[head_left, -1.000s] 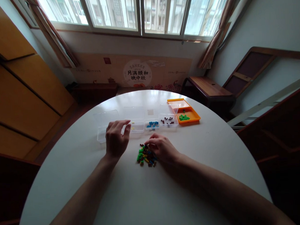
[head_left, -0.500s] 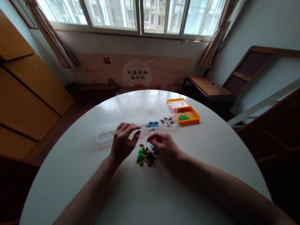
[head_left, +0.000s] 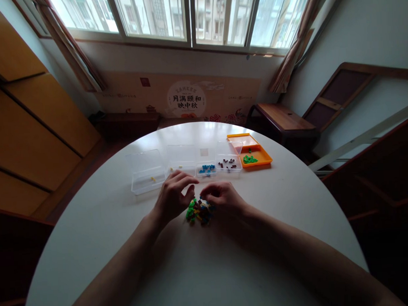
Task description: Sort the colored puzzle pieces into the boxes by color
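A small pile of mixed bricks [head_left: 197,213], green, blue, brown and yellow, lies on the round white table [head_left: 195,270]. My left hand [head_left: 174,196] hovers at the pile's left side with fingers apart, thumb and forefinger just over the green pieces. My right hand [head_left: 224,198] rests at the pile's right side. Its fingertips are curled together over the pile's far edge next to a blue piece; whether they pinch it is hidden. Behind the hands stands a row of clear boxes [head_left: 145,182].
The left clear box holds a yellow piece [head_left: 153,178]. Further right are a box with blue pieces [head_left: 206,169], one with brown pieces [head_left: 228,163] and an orange tray [head_left: 263,157] with green pieces. A wooden bench [head_left: 283,118] stands beyond the table.
My left hand has come back from the clear boxes toward the pile. My right hand, raised with a blue piece half a second ago, has dropped to the pile's edge.
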Demonstrator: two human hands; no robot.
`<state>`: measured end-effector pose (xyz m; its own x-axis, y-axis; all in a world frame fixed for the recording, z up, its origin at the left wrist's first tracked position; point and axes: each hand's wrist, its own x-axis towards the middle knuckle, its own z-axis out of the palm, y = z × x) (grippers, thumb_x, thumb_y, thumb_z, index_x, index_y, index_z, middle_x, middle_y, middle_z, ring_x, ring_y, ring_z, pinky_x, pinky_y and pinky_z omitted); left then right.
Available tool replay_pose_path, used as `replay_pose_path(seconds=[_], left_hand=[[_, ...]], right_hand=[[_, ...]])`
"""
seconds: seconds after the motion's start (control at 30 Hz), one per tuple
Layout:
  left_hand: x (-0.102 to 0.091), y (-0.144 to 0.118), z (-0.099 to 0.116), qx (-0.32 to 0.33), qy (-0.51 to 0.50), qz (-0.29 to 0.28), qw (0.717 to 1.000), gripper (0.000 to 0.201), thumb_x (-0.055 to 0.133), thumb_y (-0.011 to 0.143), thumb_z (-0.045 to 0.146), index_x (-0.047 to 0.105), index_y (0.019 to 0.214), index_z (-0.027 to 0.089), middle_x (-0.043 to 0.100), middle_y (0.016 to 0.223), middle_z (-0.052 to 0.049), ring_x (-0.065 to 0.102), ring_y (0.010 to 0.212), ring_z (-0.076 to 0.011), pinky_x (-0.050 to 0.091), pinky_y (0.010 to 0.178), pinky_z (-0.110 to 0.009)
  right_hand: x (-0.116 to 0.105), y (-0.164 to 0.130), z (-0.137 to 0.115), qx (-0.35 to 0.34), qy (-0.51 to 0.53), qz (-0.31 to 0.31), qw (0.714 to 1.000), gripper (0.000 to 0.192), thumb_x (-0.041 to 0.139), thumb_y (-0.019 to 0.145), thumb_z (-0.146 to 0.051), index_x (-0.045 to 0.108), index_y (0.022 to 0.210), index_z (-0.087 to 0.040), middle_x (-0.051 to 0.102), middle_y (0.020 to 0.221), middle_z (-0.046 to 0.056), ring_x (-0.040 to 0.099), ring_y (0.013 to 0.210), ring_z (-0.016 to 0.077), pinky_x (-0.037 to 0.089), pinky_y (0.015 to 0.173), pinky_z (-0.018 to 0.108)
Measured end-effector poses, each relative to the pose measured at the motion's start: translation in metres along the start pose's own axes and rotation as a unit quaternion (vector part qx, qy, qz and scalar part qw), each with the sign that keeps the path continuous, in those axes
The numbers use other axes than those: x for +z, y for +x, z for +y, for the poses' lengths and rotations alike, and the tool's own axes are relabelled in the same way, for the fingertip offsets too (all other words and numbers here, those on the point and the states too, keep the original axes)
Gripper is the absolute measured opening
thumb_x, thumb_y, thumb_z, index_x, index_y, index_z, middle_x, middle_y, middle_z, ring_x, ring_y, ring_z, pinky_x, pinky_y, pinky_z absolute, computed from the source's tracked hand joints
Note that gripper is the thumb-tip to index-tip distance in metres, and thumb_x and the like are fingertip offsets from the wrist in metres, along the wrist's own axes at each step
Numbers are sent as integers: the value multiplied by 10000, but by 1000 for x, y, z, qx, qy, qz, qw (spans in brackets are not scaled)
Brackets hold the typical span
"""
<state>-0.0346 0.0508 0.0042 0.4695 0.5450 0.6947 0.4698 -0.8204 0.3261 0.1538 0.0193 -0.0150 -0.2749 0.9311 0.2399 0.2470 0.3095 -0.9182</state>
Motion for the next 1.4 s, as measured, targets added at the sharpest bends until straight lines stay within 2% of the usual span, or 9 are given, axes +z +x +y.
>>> replay_pose_path(seconds=[0.13,0.37,0.5,0.67,0.87,1.0,1.1,1.23,1.4], left_hand=[[0,1,2,-5,-8,-7,1000,162,552,781,65,650,839,181,666,787,-25,569,770,-177,483,767,-360],[-2,1,9,17,-7,-75,997,111,604,797,144,665,882,184,673,830,-41,568,810,-192,480,760,-358],[0,1,7,32,18,-74,997,68,633,826,218,673,875,191,678,824,-41,575,798,-185,479,748,-345],[4,1,4,40,16,-61,997,65,644,838,207,691,883,206,697,807,-31,585,778,-175,481,731,-322],[5,-2,-7,-73,-34,15,997,55,652,835,231,691,817,197,692,780,-22,605,757,-162,492,710,-291],[3,-5,-19,-164,58,107,979,105,658,821,287,710,819,197,692,763,-23,597,731,-177,483,705,-307],[0,-7,-26,-213,134,145,957,198,611,852,344,726,862,183,692,736,-34,576,646,-180,463,667,-316],[-4,-7,-28,-229,167,177,942,298,545,890,385,727,815,161,672,678,-46,565,605,-179,426,607,-298],[-5,-4,-22,-222,97,157,957,276,544,890,355,709,797,154,656,671,-27,549,587,-143,423,577,-264]], right_hand=[[-1,0,1,5,7,-5,1000,142,608,732,-168,716,825,-164,704,745,19,597,645,120,465,628,241],[0,6,8,61,180,43,981,161,694,710,-250,594,812,-176,674,722,5,638,695,140,492,661,267],[2,7,8,72,216,56,972,192,697,708,-237,529,787,-188,636,653,-31,620,627,120,465,607,239],[4,5,7,73,224,52,970,199,688,735,-266,532,835,-193,665,712,-14,656,704,139,495,674,269],[2,3,9,75,165,53,982,270,671,743,-263,568,981,-187,676,757,11,621,686,134,479,648,271],[0,1,11,67,115,52,990,267,664,744,-268,591,986,-182,644,750,2,575,640,111,459,612,249],[1,-1,8,65,99,50,992,250,652,754,-266,600,982,-180,639,752,4,565,635,107,456,605,244],[1,-3,6,63,77,51,994,201,640,760,-273,623,937,-180,637,752,8,555,626,107,451,599,241],[-7,-1,7,38,-12,60,997,138,612,766,-206,662,891,-176,622,698,-7,486,555,88,413,556,223]])
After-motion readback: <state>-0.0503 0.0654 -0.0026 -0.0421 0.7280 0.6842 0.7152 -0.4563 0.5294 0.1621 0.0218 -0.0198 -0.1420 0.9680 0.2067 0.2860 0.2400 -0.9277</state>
